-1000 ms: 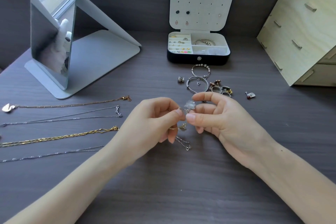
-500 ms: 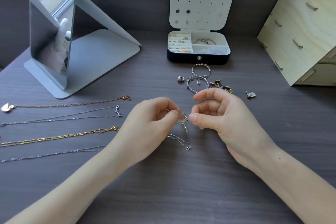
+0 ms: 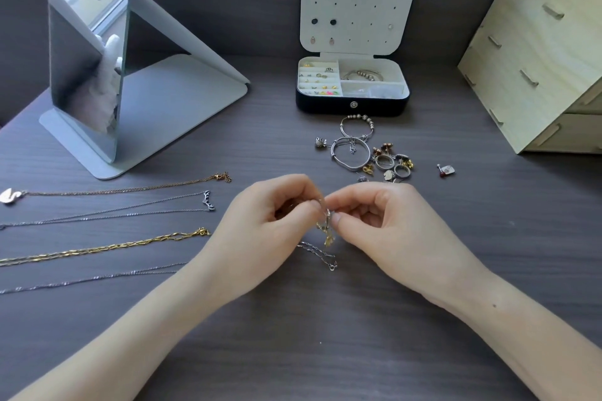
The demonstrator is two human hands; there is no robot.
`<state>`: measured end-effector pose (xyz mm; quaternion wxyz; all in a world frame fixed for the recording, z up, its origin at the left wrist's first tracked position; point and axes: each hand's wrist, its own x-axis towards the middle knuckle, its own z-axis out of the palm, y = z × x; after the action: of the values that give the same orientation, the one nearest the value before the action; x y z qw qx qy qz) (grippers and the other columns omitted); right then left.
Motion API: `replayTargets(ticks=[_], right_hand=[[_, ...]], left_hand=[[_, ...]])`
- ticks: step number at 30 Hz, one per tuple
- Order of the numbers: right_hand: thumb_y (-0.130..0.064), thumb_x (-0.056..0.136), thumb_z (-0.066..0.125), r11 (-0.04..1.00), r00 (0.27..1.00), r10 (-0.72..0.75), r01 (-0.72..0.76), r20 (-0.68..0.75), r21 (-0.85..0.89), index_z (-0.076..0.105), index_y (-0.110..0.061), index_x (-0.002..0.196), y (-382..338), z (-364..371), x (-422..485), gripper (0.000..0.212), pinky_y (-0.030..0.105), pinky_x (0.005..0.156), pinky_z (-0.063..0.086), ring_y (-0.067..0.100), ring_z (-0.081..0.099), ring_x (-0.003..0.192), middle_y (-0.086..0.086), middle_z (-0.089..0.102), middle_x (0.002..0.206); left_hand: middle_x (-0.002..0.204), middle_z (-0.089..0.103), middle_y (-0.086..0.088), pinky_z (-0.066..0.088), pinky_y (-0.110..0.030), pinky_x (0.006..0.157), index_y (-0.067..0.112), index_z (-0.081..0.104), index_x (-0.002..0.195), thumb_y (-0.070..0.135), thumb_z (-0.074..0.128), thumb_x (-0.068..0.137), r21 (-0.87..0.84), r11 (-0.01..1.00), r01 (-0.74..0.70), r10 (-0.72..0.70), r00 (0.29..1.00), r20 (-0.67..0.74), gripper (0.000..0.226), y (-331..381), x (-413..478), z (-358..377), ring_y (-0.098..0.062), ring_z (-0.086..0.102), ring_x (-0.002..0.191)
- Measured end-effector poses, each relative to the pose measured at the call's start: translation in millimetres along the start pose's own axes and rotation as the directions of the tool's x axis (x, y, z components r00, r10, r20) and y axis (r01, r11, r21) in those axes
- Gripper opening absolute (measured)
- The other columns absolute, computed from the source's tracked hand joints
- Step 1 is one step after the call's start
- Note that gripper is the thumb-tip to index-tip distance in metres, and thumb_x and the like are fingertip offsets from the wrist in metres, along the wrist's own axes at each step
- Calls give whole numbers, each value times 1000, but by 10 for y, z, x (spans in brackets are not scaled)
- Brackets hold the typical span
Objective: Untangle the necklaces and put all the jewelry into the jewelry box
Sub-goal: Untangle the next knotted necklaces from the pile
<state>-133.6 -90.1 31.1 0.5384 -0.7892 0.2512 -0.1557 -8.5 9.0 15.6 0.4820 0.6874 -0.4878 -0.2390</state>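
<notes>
My left hand (image 3: pixel 264 221) and my right hand (image 3: pixel 387 225) meet at the table's middle, both pinching a small tangled chain (image 3: pixel 325 231) with gold and silver charms; its silver tail trails onto the table. Several necklaces lie stretched out at the left: a rose-gold chain (image 3: pixel 130 188) with a swan pendant, a thin silver chain (image 3: pixel 114 213), a gold twisted chain (image 3: pixel 107 247) and another silver chain (image 3: pixel 97 277). The open jewelry box (image 3: pixel 351 106) stands at the back. Bangles (image 3: pixel 353 146) and loose rings and earrings (image 3: pixel 391 163) lie in front of it.
A standing mirror (image 3: pixel 88 52) on a grey base occupies the back left. A light wooden drawer unit (image 3: pixel 537 58) stands at the back right. A small red-tipped charm (image 3: pixel 446 170) lies apart to the right of the ring pile.
My right hand's fingers have curled in tighter and both hands have drawn closer together on the tangle. The charms now hang lower between the fingertips.
</notes>
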Motion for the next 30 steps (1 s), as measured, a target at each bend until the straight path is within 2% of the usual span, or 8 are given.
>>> replayTargets(ticks=[4, 8, 13, 17, 20, 22, 25, 30], right_hand=[[1, 81, 63, 1000, 999, 9, -9, -48, 1, 68, -27, 73, -9, -8, -6, 30, 25, 62, 49, 10, 56, 63, 1, 69, 69], [-2, 81, 64, 999, 998, 32, -32, -54, -4, 71, -21, 78, 8, -2, -12, 21, 13, 58, 45, 4, 55, 60, -5, 67, 67], [-7, 84, 64, 998, 997, 57, -58, -46, -16, 69, -23, 78, 30, -8, -5, 18, 10, 58, 44, 0, 54, 61, -9, 65, 67], [-10, 87, 62, 996, 999, 47, -48, -7, -70, 65, -27, 78, 31, -3, 0, 20, 9, 58, 41, -2, 51, 59, -13, 61, 64], [-10, 88, 60, 997, 999, 42, -41, 13, -64, 62, -29, 74, 20, 6, -1, 24, 9, 56, 40, -1, 49, 57, -17, 57, 58], [-10, 89, 58, 998, 999, 40, -39, 30, -48, 63, -29, 73, 14, 9, -2, 25, 15, 58, 41, 2, 48, 58, -15, 56, 59], [-16, 87, 61, 1000, 998, 21, -21, 52, -4, 65, -26, 74, -12, 8, -13, 17, 19, 62, 44, 3, 50, 61, -13, 58, 62], [-19, 84, 66, 999, 998, 13, -15, 56, 41, 69, -22, 73, -16, -6, -12, 12, 19, 60, 44, 4, 54, 61, -7, 64, 65]], left_hand=[[69, 54, -16, 38, -41, 62, 24, 59, 73, 50, 44, 67, 9, 999, 37, -37, 999, -18, 31, -21, 10, 14, -30, 46, 68], [55, 39, 10, 27, -24, 53, 25, 57, 70, 53, 49, 70, -35, 998, 60, -60, 998, 16, 30, -53, 0, 3, -9, 33, 56], [61, 47, 4, 30, -27, 56, 23, 61, 72, 51, 55, 72, -122, 988, 89, -89, 996, 11, 29, -52, 9, -12, -11, 39, 61], [64, 55, -6, 30, -21, 53, 15, 63, 71, 42, 55, 79, -152, 980, 126, -129, 992, -7, 29, -29, 7, -24, -10, 40, 59], [58, 53, 3, 29, -16, 48, 16, 64, 65, 42, 54, 78, -171, 974, 152, -158, 987, -22, 31, -10, 4, -21, -6, 38, 53], [57, 53, 3, 28, -16, 47, 15, 63, 66, 43, 55, 78, -173, 971, 162, -169, 985, -25, 31, -1, 6, -20, -6, 38, 51], [56, 49, 0, 26, -17, 45, 14, 63, 67, 46, 63, 81, -182, 968, 170, -178, 983, -32, 35, 9, 5, -27, -6, 33, 49], [49, 43, 13, 25, -16, 45, 19, 61, 63, 41, 61, 83, -220, 958, 183, -192, 981, -19, 29, 16, 3, -33, -3, 31, 47]])
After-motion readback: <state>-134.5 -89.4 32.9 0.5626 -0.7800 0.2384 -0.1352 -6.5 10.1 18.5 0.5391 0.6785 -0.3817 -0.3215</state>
